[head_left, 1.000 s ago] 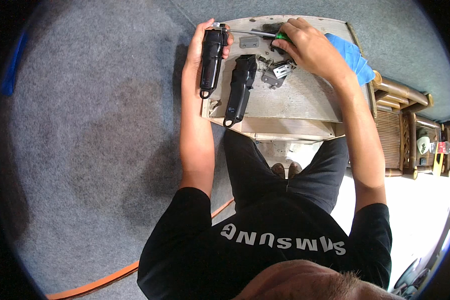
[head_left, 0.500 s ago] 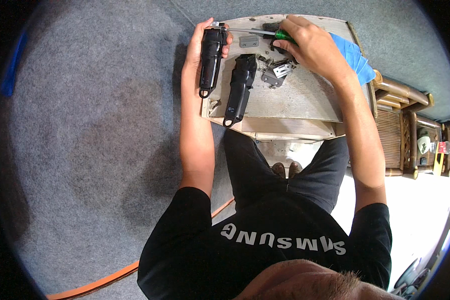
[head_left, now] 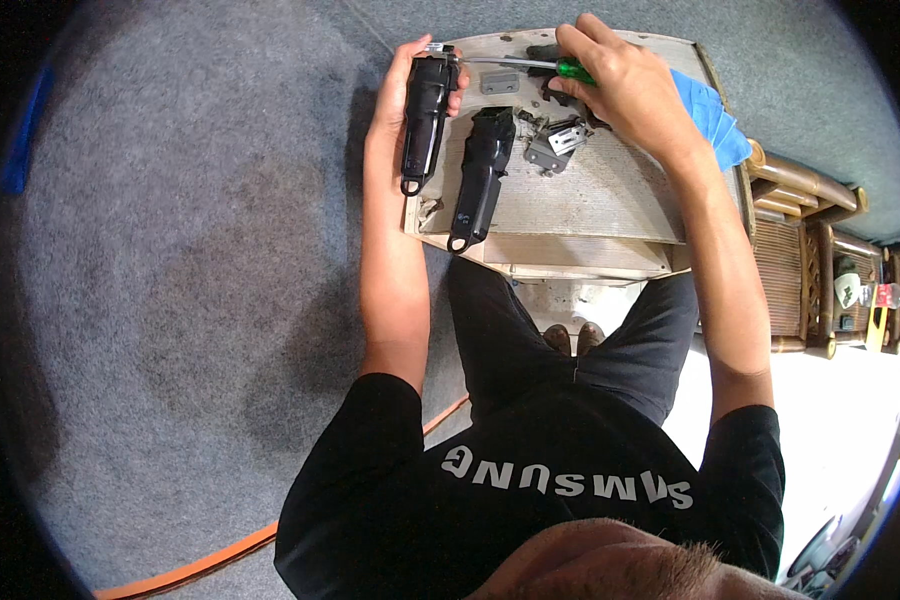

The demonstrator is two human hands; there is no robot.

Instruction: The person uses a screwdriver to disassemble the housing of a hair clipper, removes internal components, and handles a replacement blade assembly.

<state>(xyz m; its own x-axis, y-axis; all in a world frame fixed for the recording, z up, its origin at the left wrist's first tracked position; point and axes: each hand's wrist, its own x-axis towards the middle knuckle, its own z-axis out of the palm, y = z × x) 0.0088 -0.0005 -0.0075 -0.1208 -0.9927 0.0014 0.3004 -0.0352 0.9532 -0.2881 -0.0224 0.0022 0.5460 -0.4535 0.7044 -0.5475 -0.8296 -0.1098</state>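
My left hand (head_left: 394, 92) is closed around a black hair clipper (head_left: 426, 120), held upright along the left of the wooden work surface (head_left: 610, 190). My right hand (head_left: 625, 85) grips a green-handled screwdriver (head_left: 576, 70), its steel shaft reaching left to the clipper's top end, where metal shows. A second black clipper (head_left: 480, 180) lies beside the held one. Around the middle lie a small grey plate (head_left: 500, 82), a silver blade part (head_left: 567, 138) on dark grey pieces, and small loose bits.
Blue cloths or sheets (head_left: 715, 125) lie at the surface's right side. Bamboo furniture (head_left: 800, 190) stands to the right, with small objects on it. Grey carpet (head_left: 190, 280) surrounds the left side, with an orange strip (head_left: 180, 555) low down. My legs are under the wooden surface.
My right hand's fingers have shifted up and turned slightly on the screwdriver handle. My left hand and the held clipper have barely moved.
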